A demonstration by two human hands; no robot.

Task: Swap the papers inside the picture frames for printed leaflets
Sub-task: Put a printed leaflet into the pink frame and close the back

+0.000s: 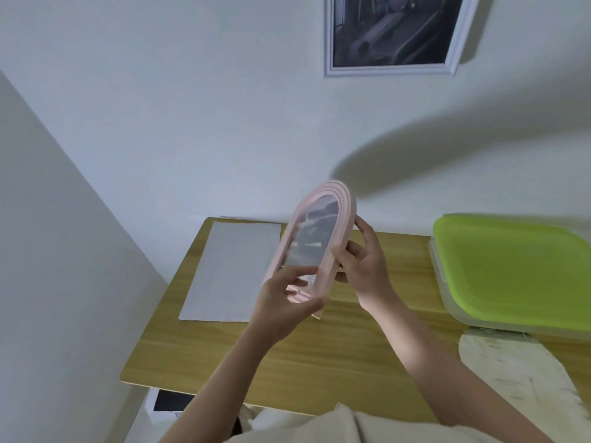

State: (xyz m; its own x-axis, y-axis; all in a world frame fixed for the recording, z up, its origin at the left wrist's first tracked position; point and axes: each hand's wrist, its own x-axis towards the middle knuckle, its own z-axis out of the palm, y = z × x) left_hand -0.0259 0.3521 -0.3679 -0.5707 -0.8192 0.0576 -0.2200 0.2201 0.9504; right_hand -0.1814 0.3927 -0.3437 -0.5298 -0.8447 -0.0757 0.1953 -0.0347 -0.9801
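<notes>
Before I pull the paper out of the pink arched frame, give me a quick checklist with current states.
1. Pink arched picture frame held by both hands, lifted off the wooden table: ok.
2. Left hand grips the bottom end, thumb on the front pane: ok.
3. Right hand holds the right side edge: ok.
4. Backing open or released: cannot tell, the back faces away.
5. White sheet lying flat on the table, left of the frame, for the swap: ok; printed or blank: cannot tell.
6. Green-lidded plastic box apart from the hands: ok.
</notes>
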